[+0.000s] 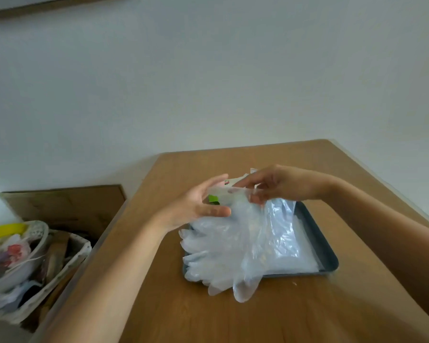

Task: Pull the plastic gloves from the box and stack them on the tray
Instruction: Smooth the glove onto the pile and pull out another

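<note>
A dark tray (328,253) lies on the wooden table (233,315), with a stack of clear plastic gloves (208,253) on it; their fingers spill over the tray's left and front edges. One clear glove (248,243) hangs above the stack. My right hand (273,184) pinches its cuff from the right. My left hand (201,201) holds the cuff's left side between thumb and fingers. The glove box (229,181), white with a green patch, stands behind my hands and is mostly hidden.
Left of the table, lower down, stand a cardboard box (67,206) and cloth-lined baskets (35,263) full of mixed items. A pale wall rises behind the table. Bare wood shows in front of the tray and to its right.
</note>
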`<action>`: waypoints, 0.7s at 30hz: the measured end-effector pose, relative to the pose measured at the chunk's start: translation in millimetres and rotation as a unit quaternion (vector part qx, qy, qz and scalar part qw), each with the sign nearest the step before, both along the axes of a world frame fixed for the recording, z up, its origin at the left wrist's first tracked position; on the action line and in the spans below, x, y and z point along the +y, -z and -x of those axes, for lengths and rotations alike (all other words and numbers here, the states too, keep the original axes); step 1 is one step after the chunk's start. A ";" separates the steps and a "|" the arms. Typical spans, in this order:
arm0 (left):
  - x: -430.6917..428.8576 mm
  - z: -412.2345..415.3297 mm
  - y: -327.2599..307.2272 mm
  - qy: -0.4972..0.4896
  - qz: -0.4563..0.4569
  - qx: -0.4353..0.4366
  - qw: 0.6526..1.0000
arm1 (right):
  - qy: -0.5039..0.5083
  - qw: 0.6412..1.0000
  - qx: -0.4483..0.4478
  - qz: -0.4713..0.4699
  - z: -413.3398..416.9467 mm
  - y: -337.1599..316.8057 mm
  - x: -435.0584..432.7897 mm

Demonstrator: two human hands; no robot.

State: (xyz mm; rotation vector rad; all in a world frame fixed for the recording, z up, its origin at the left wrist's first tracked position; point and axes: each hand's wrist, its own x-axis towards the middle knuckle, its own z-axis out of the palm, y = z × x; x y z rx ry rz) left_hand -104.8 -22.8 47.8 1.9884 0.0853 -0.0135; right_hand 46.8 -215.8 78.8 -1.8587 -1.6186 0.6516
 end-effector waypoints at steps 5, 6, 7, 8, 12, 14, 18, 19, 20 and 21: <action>-7.6 -23.2 -18.7 -0.035 -0.019 -0.014 0.999 | 0.043 0.999 -0.014 -0.024 -3.4 -22.4 4.3; -6.8 -25.2 -20.9 -0.048 -0.027 -0.019 0.998 | 0.060 0.998 -0.023 -0.012 -6.3 -23.6 4.3; -5.5 -26.7 -23.1 -0.058 -0.031 -0.027 0.997 | 0.080 0.996 -0.041 0.005 -9.5 -24.3 3.1; -4.8 -27.1 -26.5 -0.064 -0.039 -0.036 0.997 | 0.099 0.992 -0.071 0.020 -12.4 -24.4 1.2; -6.8 -20.8 -40.6 -0.146 -0.196 -0.165 0.956 | 0.178 0.952 -0.229 -0.093 -14.5 -19.4 -6.9; -9.6 -9.0 -43.2 -0.166 -0.293 -0.289 0.896 | 0.196 0.894 -0.317 -0.248 -6.3 -12.5 -12.7; -14.7 23.2 -27.1 -0.097 -0.471 -0.409 0.775 | 0.155 0.807 -0.423 -0.382 15.7 21.8 -37.4; -16.0 30.2 -18.1 -0.081 -0.495 -0.400 0.767 | 0.139 0.811 -0.429 -0.373 20.3 34.1 -43.9; -17.1 36.7 -7.8 -0.064 -0.506 -0.384 0.770 | 0.123 0.820 -0.431 -0.357 24.7 46.4 -49.1; -17.5 41.5 3.1 -0.046 -0.508 -0.364 0.780 | 0.104 0.830 -0.429 -0.340 27.0 58.1 -53.0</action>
